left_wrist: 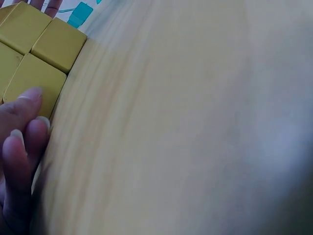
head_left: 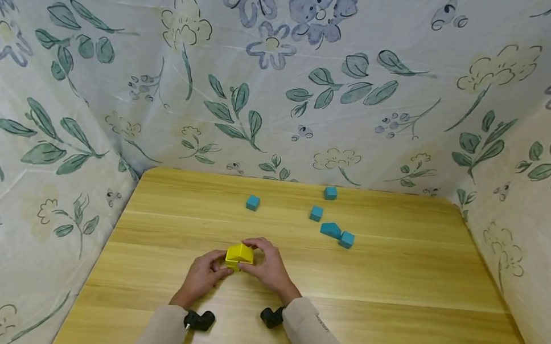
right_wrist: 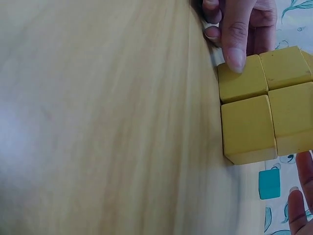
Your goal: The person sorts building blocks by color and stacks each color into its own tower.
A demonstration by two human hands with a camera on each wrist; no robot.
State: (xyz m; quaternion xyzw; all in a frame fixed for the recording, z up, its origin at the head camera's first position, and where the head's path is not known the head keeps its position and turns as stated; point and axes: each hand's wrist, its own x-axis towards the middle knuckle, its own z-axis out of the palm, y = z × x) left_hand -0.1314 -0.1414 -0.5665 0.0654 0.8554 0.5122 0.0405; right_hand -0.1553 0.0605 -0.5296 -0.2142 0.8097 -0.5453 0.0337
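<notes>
A small house of yellow blocks stands on the wooden table: yellow cubes (right_wrist: 248, 131) two wide and two high, with a yellow roof block (head_left: 240, 252) on top. My left hand (head_left: 203, 275) holds the stack's left side, its thumb (right_wrist: 235, 56) lying on the front of the lower left yellow cube (left_wrist: 46, 81). From the right, my right hand (head_left: 271, 266) reaches round the roof block, thumb in front and index finger behind. Some of its fingers (right_wrist: 304, 181) show beside the upper right cube. The far sides of the blocks are hidden.
Beyond the stack lie several loose blue cubes (head_left: 253, 203), (head_left: 316, 214), (head_left: 331, 193). A blue triangular block (head_left: 331, 230) sits close beside another blue cube (head_left: 347, 240) to the right. Flowered cloth (head_left: 263, 107) encloses the table's back and sides.
</notes>
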